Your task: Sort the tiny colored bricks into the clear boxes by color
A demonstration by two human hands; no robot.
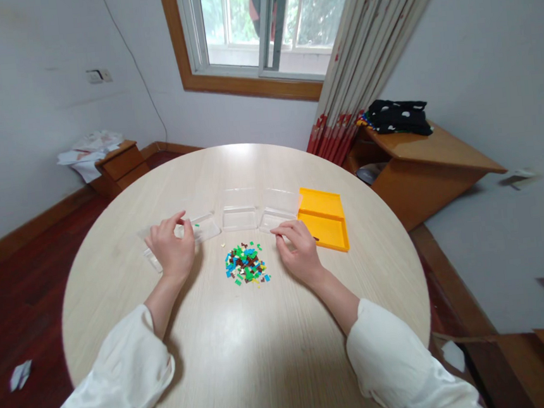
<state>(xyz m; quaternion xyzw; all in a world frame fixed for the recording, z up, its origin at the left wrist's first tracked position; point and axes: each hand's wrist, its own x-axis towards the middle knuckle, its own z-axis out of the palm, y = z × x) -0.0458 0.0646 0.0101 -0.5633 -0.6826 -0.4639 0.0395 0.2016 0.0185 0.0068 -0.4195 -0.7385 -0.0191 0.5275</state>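
A pile of small green, blue, brown and yellow bricks [247, 263] lies on the round table. Left of it, my left hand [172, 243] is raised over the clear boxes, thumb and index finger apart, with nothing seen between them. A green brick [197, 225] lies in the clear box [210, 226] beside that hand. To the right of the pile, my right hand [298, 246] has its thumb and fingertips pinched together; what they hold, if anything, is too small to name. An open yellow box [331, 231] with a dark piece [315, 238] inside stands just beyond this hand.
Open clear boxes stand in the middle [239, 219] and right of the middle [273, 220], behind the pile. Another clear box [152, 261] is partly hidden by my left hand. A wooden cabinet [421, 165] with dark cloth stands beyond the round table [247, 358].
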